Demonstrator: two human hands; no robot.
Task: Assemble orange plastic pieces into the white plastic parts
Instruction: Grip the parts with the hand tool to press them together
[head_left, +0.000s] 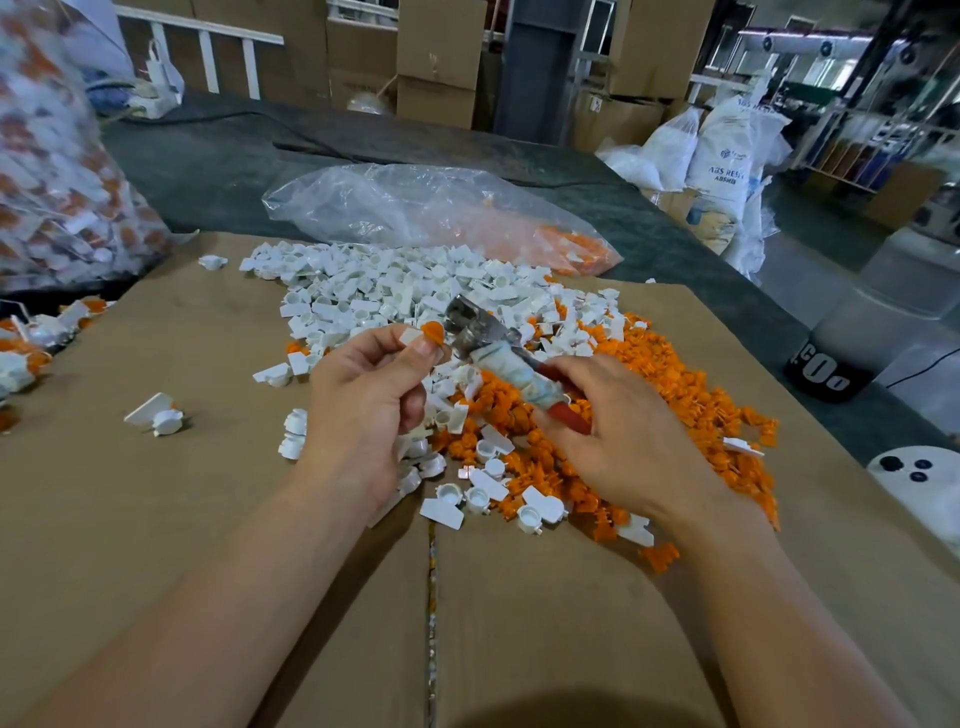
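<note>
Orange piece (432, 331): only its rounded top shows above a thumb tip; how far it sits into the white part (410, 335) cannot be told
White part: one small flat corner shows beside the orange piece, the rest hidden by fingers
Left hand (363, 405): raised over the near side of the white heap (374, 286), thumb and fingertips pinching the white part with the orange piece on it
Right hand (623, 431): seen from the back, fingers closed round the red handle of a hammer-like tool (501, 361); the palm side is hidden
Tool detail: pale wrapping round the shaft, blurred metal head (465, 319) just beside the orange piece; touching or not cannot be told
White heap: loose white parts, from the middle of the cardboard sheet (208, 519) to its far edge, partly covered by both hands
Orange heap (649, 374): loose orange pieces toward the right edge, mingled with white parts, the right hand and forearm over it
Cardboard sheet: brown, a seam running to the near edge; near corners cut off
Stray part (156, 415): white, alone, left of the left hand
Clear bag (415, 208): slack on dark cloth (208, 171) beyond the far edge, orange pieces dim through the film
Large bag (62, 182): far left corner, cut off, blurred orange and white contents
Sacks (722, 156), boxes (436, 52): behind, well apart from the sheet
</note>
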